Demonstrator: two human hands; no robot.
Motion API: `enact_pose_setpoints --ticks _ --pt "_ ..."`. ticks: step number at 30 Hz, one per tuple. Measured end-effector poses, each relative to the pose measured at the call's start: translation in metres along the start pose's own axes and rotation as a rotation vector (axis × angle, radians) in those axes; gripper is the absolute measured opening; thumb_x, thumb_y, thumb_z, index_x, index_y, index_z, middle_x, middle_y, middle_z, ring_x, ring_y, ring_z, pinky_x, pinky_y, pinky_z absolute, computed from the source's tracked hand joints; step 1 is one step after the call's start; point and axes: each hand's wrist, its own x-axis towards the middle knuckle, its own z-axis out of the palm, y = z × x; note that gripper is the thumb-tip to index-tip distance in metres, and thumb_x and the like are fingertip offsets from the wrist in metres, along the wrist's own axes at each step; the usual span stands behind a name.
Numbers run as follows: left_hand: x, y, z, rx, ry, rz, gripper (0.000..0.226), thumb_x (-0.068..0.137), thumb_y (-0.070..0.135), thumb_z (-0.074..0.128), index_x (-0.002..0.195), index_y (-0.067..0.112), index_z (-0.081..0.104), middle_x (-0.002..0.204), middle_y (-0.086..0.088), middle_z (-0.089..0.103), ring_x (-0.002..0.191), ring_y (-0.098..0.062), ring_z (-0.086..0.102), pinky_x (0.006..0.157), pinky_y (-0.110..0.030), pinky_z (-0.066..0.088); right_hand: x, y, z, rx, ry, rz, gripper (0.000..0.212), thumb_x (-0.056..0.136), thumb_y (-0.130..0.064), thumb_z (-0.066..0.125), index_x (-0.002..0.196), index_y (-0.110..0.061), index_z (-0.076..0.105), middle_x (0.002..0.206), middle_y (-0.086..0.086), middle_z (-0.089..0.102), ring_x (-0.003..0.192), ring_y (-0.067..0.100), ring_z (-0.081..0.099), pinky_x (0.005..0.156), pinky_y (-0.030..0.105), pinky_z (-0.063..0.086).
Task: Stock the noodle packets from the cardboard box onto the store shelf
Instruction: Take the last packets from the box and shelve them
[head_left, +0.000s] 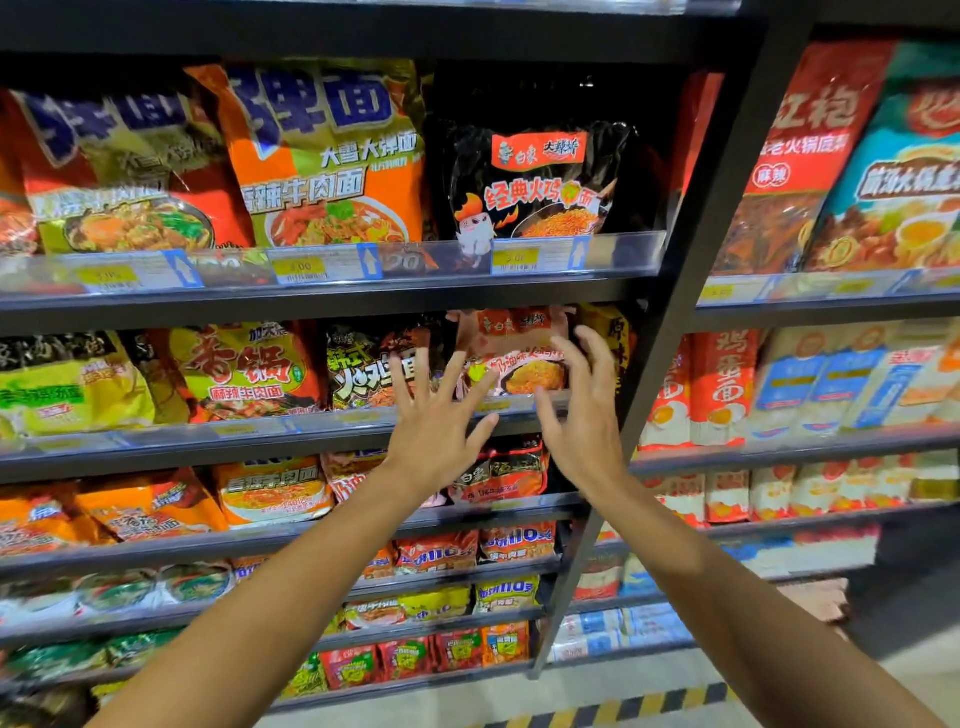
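Both hands (439, 436) (584, 431) spread, empty, before pink noodle packet (511, 345); black packets (374, 364) beside.

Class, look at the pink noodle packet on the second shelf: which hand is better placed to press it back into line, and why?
The right hand: its fingers already curl at the pink packet's right edge. The left hand hovers spread open, lower and to its left.

The black noodle packet (540, 182) reads 经典火鸡面; the orange packet (327, 156) reads 香辣牛肉面.
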Motion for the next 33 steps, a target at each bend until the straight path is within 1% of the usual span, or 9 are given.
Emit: enact_pose_setpoints --ticks 4,8,11,14,17,22,26,29,33 --pt "0.001 -0.005 -0.001 -0.034 -0.022 0.043 0.058 0.101 0.06 0.021 0.156 0.042 0.012 0.165 -0.009 0.014 0.148 -0.049 -0.004 0.114 -0.069 -0.007 -0.008 0.007 0.02 -0.331 -0.277 -0.173 0.048 0.106 -0.038 0.042 0.154 -0.031 0.037 0.164 0.006 0.023 0.153 0.032 0.015 0.12 0.051 0.028" --pt "-0.028 -0.024 -0.01 -0.04 0.133 -0.013 0.06 0.1 0.056 0.034 0.155 0.033 0.026 0.165 -0.006 0.014 0.15 -0.043 0.004 0.117 -0.066 0.003 0.001 -0.003 0.031 -0.489 -0.386 -0.093 0.055 0.104 -0.057 0.029 0.154 -0.036 0.035 0.162 0.016 0.03 0.149 0.046 0.02 0.117 0.059 0.029" --pt "-0.053 -0.046 -0.006 -0.048 0.142 -0.069 0.067 0.099 0.058 0.033 0.158 0.03 0.02 0.167 -0.005 0.0 0.152 -0.038 -0.004 0.12 -0.061 0.008 0.008 -0.001 0.033 -0.55 -0.44 -0.086 0.062 0.101 -0.062 0.022 0.155 -0.033 0.035 0.157 0.02 0.035 0.144 0.051 0.027 0.116 0.06 0.03" --pt "-0.049 -0.062 -0.006 -0.002 0.01 -0.076 0.073 0.097 0.065 0.015 0.158 0.026 0.019 0.167 -0.01 0.007 0.152 -0.039 -0.002 0.119 -0.058 0.019 0.016 0.003 0.034 -0.597 -0.482 -0.127 0.065 0.101 -0.062 0.021 0.153 -0.027 0.04 0.142 0.02 0.046 0.126 0.049 0.042 0.107 0.058 0.04" --pt "-0.033 -0.059 -0.02 0.045 -0.101 -0.095 0.074 0.097 0.066 0.011 0.159 0.027 0.013 0.165 -0.012 0.011 0.151 -0.042 0.004 0.122 -0.053 0.015 0.024 0.005 0.032 -0.618 -0.513 -0.152 0.065 0.1 -0.061 0.022 0.15 -0.024 0.044 0.132 0.019 0.049 0.112 0.044 0.047 0.097 0.055 0.045" --pt "-0.039 -0.06 -0.03 0.039 -0.021 -0.07 0.064 0.098 0.059 0.026 0.155 0.029 0.029 0.158 -0.018 0.029 0.145 -0.046 0.02 0.118 -0.054 0.023 0.009 -0.001 0.026 -0.521 -0.514 -0.1 0.067 0.099 -0.066 0.02 0.153 -0.032 0.04 0.158 0.015 0.033 0.141 0.049 0.028 0.112 0.06 0.035" --pt "-0.032 -0.059 -0.026 0.04 -0.083 -0.066 0.063 0.098 0.057 0.036 0.155 0.03 0.028 0.155 -0.023 0.028 0.142 -0.049 0.021 0.109 -0.057 0.039 0.017 -0.001 0.027 -0.551 -0.552 -0.111 0.068 0.099 -0.066 0.019 0.148 -0.03 0.048 0.152 0.013 0.04 0.132 0.048 0.037 0.105 0.059 0.043" --pt "-0.027 -0.058 -0.032 0.029 -0.086 -0.088 0.06 0.097 0.056 0.04 0.152 0.032 0.034 0.15 -0.019 0.03 0.138 -0.045 0.024 0.093 -0.051 0.054 0.025 -0.003 0.026 -0.567 -0.569 -0.112 0.07 0.097 -0.066 0.016 0.147 -0.031 0.05 0.146 0.013 0.044 0.124 0.047 0.041 0.099 0.056 0.047" --pt "-0.029 -0.062 -0.037 0.016 -0.078 -0.076 0.059 0.099 0.056 0.038 0.153 0.034 0.031 0.154 -0.014 0.027 0.141 -0.039 0.022 0.102 -0.049 0.048 0.024 -0.004 0.018 -0.54 -0.598 -0.101 0.074 0.094 -0.07 0.011 0.151 -0.033 0.043 0.155 0.009 0.036 0.137 0.046 0.032 0.108 0.056 0.042"
